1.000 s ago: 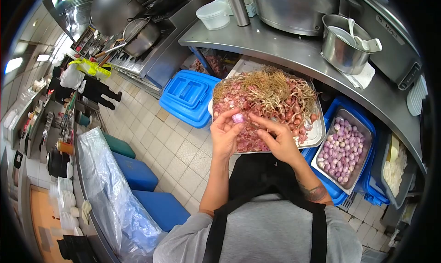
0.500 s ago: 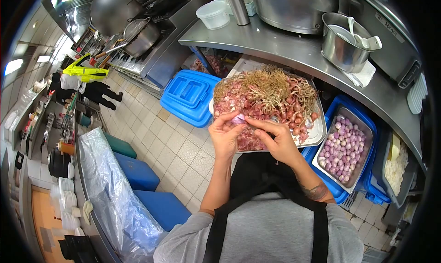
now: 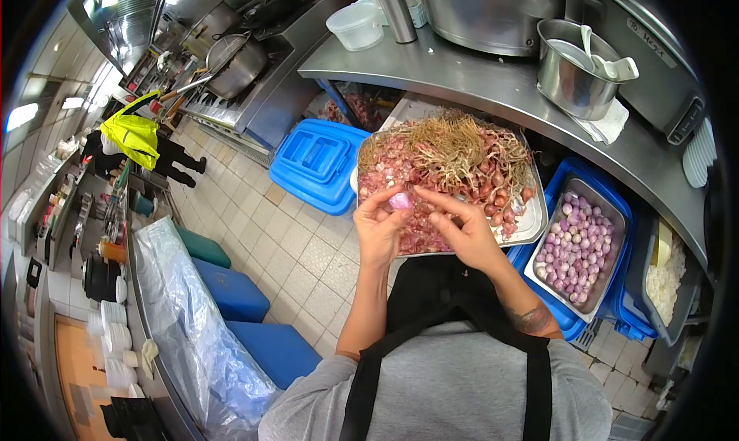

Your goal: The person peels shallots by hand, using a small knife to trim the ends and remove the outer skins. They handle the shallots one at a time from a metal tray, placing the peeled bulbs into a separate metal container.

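Observation:
A peeled-looking pink-purple shallot (image 3: 400, 201) is pinched between the thumb and fingers of my left hand (image 3: 378, 224). Close beside it on the right, my right hand (image 3: 466, 229) has its fingers bent toward the shallot; whatever they grip is too small to make out. Both hands are over a metal tray (image 3: 531, 229) heaped with loose reddish skins (image 3: 423, 237), unpeeled shallots (image 3: 496, 195) and dry, stringy roots (image 3: 454, 137). To the right, a steel pan (image 3: 531, 272) holds many peeled shallots (image 3: 573, 248).
A blue lid (image 3: 319, 164) lies left of the tray. Above it runs a steel counter (image 3: 462, 75) with a pot of utensils (image 3: 566, 75) and a plastic tub (image 3: 356, 29). A person in a yellow jacket (image 3: 135, 133) stands far left. Blue bins (image 3: 231, 291) line the left side.
My right fingers have drawn slightly up and away from the shallot, leaving more of it showing in my left hand. The distant person's yellow jacket now hangs lower across their back.

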